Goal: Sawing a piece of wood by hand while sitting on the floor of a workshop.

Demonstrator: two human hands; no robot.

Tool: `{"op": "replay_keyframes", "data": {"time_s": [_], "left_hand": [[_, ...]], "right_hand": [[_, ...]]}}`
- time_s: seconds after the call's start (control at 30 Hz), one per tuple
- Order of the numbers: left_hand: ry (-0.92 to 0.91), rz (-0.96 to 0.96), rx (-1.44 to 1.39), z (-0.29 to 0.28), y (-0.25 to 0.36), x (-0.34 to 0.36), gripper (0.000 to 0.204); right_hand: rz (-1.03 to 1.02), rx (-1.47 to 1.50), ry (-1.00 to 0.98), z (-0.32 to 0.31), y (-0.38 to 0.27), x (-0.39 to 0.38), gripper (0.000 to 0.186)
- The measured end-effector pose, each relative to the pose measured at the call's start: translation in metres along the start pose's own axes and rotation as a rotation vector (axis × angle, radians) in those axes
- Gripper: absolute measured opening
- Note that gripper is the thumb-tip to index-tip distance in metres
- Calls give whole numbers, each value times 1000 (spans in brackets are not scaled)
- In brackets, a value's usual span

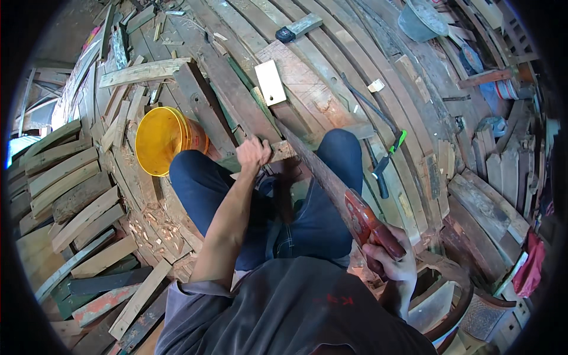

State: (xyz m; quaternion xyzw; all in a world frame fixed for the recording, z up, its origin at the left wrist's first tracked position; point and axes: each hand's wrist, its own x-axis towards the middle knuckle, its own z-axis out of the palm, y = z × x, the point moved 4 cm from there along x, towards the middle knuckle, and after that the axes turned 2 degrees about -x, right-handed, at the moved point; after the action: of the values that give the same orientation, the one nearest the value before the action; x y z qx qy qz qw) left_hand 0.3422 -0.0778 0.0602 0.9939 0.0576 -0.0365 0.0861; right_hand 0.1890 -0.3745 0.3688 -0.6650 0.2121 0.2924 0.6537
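Observation:
My right hand (pixel 391 251) is wrapped round the red-brown handle of a handsaw (pixel 322 171). Its long, rusty blade slants up and left between my knees, and the tip reaches past the wood there. A short wooden piece (pixel 283 151) lies across in front of me, with the blade against or just over its right part; I cannot tell whether it is cutting in. My left hand (pixel 254 152) grips this piece left of the blade, its fingers curled. Dark wooden planks (pixel 207 106) lie just beyond that hand.
Left of my knee stands a yellow bucket (pixel 163 142). A pale rectangular block (pixel 270 82) lies ahead, and a hacksaw with a green part (pixel 397 142) lies right of my right knee. Stacked wood pieces (pixel 77 195) fill the left side; a grey bucket (pixel 421 22) stands far right.

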Motion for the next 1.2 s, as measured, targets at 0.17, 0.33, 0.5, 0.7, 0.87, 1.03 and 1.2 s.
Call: {"op": "replay_keyframes", "data": {"time_s": [0.17, 0.33, 0.5, 0.7, 0.87, 1.03, 1.2], "left_hand": [[-178, -59, -45, -8, 18, 3, 57], [-317, -121, -30, -6, 16, 11, 56], [-599, 36, -70, 27, 18, 38, 37], [-1271, -41, -93, -59, 36, 32, 41], [-912, 226, 112, -61, 5, 73, 51], [-690, 305, 159, -136, 19, 85, 64], [-1265, 537, 354, -76, 39, 58, 75]], "right_hand": [[-19, 18, -28, -5, -5, -5, 17], [-116, -95, 111, 0, 10, -13, 27], [-114, -157, 120, -6, 23, -12, 42], [-178, -103, 161, -6, 35, -12, 38], [-81, 67, 197, -1, 28, -13, 34], [-52, 132, 152, -9, 38, -15, 28], [22, 90, 196, -5, 32, -9, 16]]}}
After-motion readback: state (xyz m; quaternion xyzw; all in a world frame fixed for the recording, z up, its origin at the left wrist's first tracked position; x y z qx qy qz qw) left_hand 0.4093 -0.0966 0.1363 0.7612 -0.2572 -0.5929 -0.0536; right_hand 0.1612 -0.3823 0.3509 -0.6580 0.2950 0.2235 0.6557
